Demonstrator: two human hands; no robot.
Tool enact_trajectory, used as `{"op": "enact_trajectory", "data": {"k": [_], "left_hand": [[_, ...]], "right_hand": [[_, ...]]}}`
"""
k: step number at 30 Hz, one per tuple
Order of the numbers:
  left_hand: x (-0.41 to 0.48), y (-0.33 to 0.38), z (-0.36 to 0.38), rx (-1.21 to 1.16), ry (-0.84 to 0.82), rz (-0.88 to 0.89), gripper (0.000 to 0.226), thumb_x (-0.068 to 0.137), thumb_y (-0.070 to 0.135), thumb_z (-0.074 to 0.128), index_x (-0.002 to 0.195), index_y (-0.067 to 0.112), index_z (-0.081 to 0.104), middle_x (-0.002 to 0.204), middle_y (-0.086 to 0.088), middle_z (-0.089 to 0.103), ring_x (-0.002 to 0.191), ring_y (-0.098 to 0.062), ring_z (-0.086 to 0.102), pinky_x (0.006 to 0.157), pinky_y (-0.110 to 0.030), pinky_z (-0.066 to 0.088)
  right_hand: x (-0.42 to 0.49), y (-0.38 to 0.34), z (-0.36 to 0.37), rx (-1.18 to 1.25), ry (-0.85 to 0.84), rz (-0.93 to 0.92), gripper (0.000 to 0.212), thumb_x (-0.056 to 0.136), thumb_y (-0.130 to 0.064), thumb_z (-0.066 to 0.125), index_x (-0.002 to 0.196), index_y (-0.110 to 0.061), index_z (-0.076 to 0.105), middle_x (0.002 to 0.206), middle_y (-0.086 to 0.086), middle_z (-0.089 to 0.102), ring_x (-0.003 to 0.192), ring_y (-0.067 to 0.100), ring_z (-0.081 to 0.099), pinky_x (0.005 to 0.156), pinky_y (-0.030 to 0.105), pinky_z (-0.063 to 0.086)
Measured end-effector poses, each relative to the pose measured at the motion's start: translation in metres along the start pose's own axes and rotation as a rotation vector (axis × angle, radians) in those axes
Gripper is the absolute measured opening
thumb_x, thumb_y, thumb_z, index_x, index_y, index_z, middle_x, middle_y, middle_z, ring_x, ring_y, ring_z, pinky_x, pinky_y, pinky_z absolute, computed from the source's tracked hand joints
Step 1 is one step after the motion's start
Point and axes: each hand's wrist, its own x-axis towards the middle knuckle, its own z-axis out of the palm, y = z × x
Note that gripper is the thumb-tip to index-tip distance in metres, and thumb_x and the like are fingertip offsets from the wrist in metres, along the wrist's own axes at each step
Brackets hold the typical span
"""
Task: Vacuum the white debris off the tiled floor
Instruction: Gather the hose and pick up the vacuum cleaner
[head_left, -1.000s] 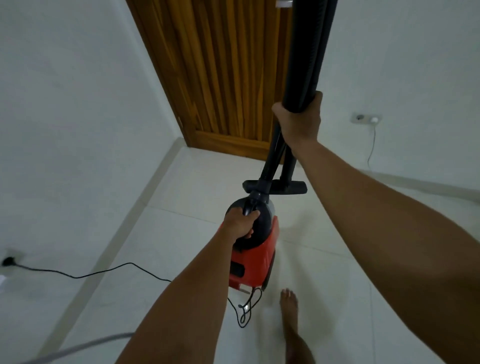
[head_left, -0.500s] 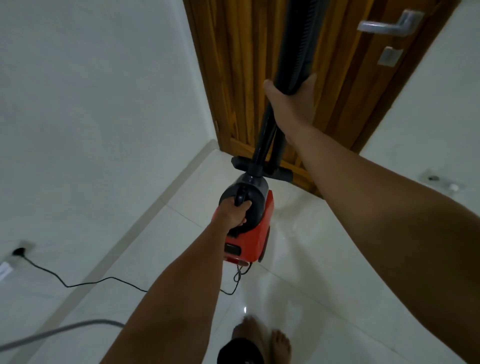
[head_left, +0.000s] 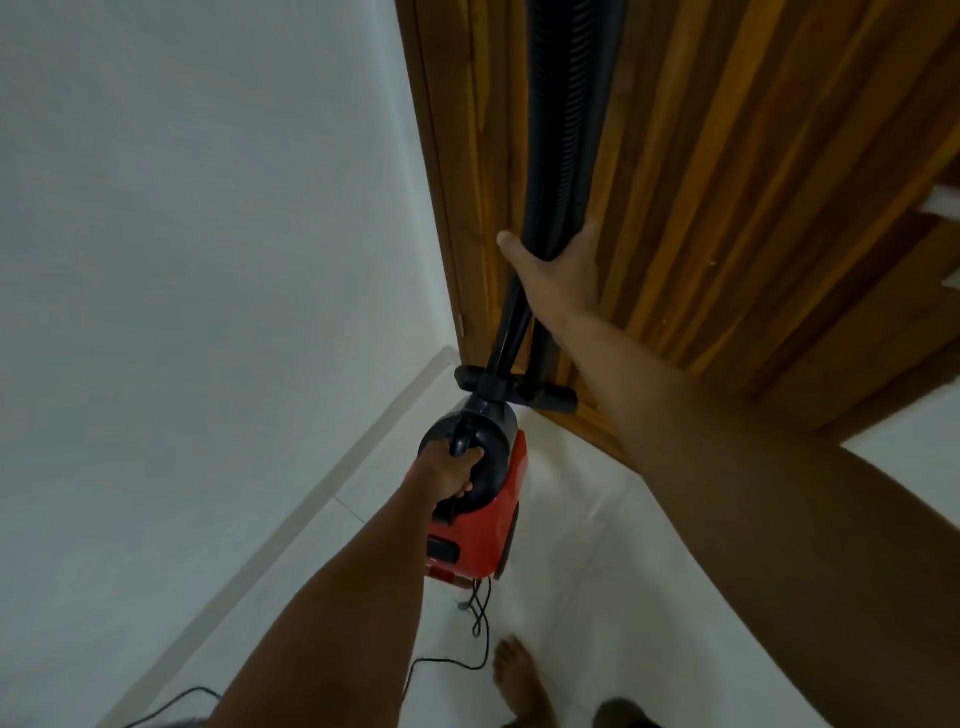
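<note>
Red vacuum cleaner (head_left: 483, 519) sits low in the corner by the wooden door (head_left: 727, 208), long axis running from its cord end nearest the person to its black hose end towards the door. Left hand (head_left: 452, 467) grips its top handle, fingers curled round. Black hose and wand (head_left: 566, 130) rise steeply from that front end and leave the top of view; right hand (head_left: 556, 275) clasps them. Floor nozzle (head_left: 519, 389) lies crosswise before the door's foot. Power cord (head_left: 480, 613) trails over the tiled floor (head_left: 597, 571) beside a bare foot (head_left: 519, 686).
</note>
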Motion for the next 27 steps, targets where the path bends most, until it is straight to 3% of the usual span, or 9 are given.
{"op": "enact_trajectory", "data": {"k": [2, 4, 8, 10, 12, 17, 21, 24, 27], "left_hand": [[0.041, 0.005, -0.018, 0.040, -0.019, -0.008, 0.041, 0.097, 0.042, 0.065, 0.069, 0.012, 0.064, 0.055, -0.006, 0.066, 0.060, -0.027, 0.065, 0.084, -0.051, 0.059], [0.076, 0.016, -0.036, 0.061, -0.025, -0.030, 0.039, 0.096, 0.044, 0.064, 0.071, 0.013, 0.065, 0.058, -0.007, 0.069, 0.062, -0.027, 0.067, 0.085, -0.049, 0.059], [0.152, 0.040, -0.073, 0.061, -0.036, -0.067, 0.032, 0.099, 0.039, 0.064, 0.081, 0.012, 0.062, 0.061, -0.006, 0.068, 0.062, -0.024, 0.066, 0.086, -0.044, 0.059], [0.196, 0.049, -0.090, 0.067, -0.049, -0.068, 0.030, 0.100, 0.036, 0.063, 0.080, 0.014, 0.062, 0.063, -0.007, 0.067, 0.067, -0.027, 0.067, 0.088, -0.047, 0.060], [0.243, 0.053, -0.104, 0.080, -0.062, -0.082, 0.028, 0.100, 0.037, 0.062, 0.080, 0.017, 0.062, 0.066, -0.008, 0.068, 0.071, -0.028, 0.068, 0.089, -0.045, 0.059], [0.345, 0.046, -0.116, 0.091, -0.074, -0.084, 0.030, 0.099, 0.036, 0.063, 0.093, 0.008, 0.069, 0.074, -0.011, 0.068, 0.068, -0.027, 0.065, 0.080, -0.043, 0.059], [0.422, 0.030, -0.123, 0.059, -0.084, -0.077, 0.034, 0.098, 0.033, 0.064, 0.109, 0.001, 0.069, 0.082, -0.012, 0.068, 0.073, -0.029, 0.065, 0.074, -0.043, 0.059], [0.474, 0.012, -0.122, 0.109, -0.137, -0.118, 0.027, 0.097, 0.040, 0.064, 0.091, 0.015, 0.069, 0.075, -0.010, 0.070, 0.073, -0.029, 0.069, 0.079, -0.046, 0.061], [0.519, -0.010, -0.116, 0.105, -0.150, -0.143, 0.030, 0.099, 0.038, 0.063, 0.081, 0.014, 0.065, 0.064, -0.009, 0.063, 0.066, -0.026, 0.063, 0.067, -0.041, 0.053]], "right_hand": [[0.031, 0.016, 0.023, -0.004, 0.003, 0.039, 0.087, 0.076, -0.041, 0.086, 0.141, -0.016, 0.035, 0.130, -0.004, 0.055, 0.113, 0.009, 0.057, 0.088, 0.009, 0.048], [0.060, 0.028, 0.045, -0.001, -0.023, 0.070, 0.096, 0.076, -0.042, 0.086, 0.147, -0.014, 0.028, 0.136, -0.005, 0.050, 0.120, 0.008, 0.052, 0.089, 0.005, 0.040], [0.125, 0.068, 0.086, -0.144, -0.026, 0.058, 0.085, 0.075, -0.023, 0.088, 0.139, -0.003, 0.035, 0.116, -0.007, 0.045, 0.103, 0.004, 0.047, 0.071, -0.010, 0.036], [0.161, 0.099, 0.109, -0.264, -0.014, 0.052, 0.074, 0.071, -0.015, 0.083, 0.131, 0.000, 0.043, 0.111, 0.000, 0.054, 0.097, 0.011, 0.056, 0.082, 0.009, 0.053], [0.196, 0.133, 0.140, -0.309, -0.048, 0.096, 0.073, 0.072, -0.010, 0.074, 0.136, -0.005, 0.038, 0.119, 0.005, 0.055, 0.104, 0.016, 0.058, 0.093, 0.031, 0.056], [0.268, 0.221, 0.192, -0.416, -0.081, 0.168, 0.065, 0.081, -0.010, 0.056, 0.140, -0.020, 0.032, 0.124, 0.006, 0.053, 0.109, 0.020, 0.059, 0.096, 0.040, 0.056], [0.310, 0.280, 0.218, -0.532, -0.095, 0.186, 0.054, 0.087, -0.007, 0.059, 0.136, -0.007, 0.037, 0.126, 0.007, 0.052, 0.109, 0.015, 0.052, 0.095, 0.021, 0.039], [0.337, 0.328, 0.238, -0.486, -0.121, 0.202, 0.065, 0.084, -0.001, 0.059, 0.143, -0.004, 0.033, 0.137, 0.013, 0.050, 0.125, 0.025, 0.052, 0.098, 0.012, 0.034], [0.351, 0.371, 0.261, -0.531, -0.135, 0.199, 0.065, 0.086, 0.007, 0.061, 0.144, -0.001, 0.032, 0.140, 0.015, 0.047, 0.128, 0.025, 0.047, 0.086, -0.009, 0.026]]}}
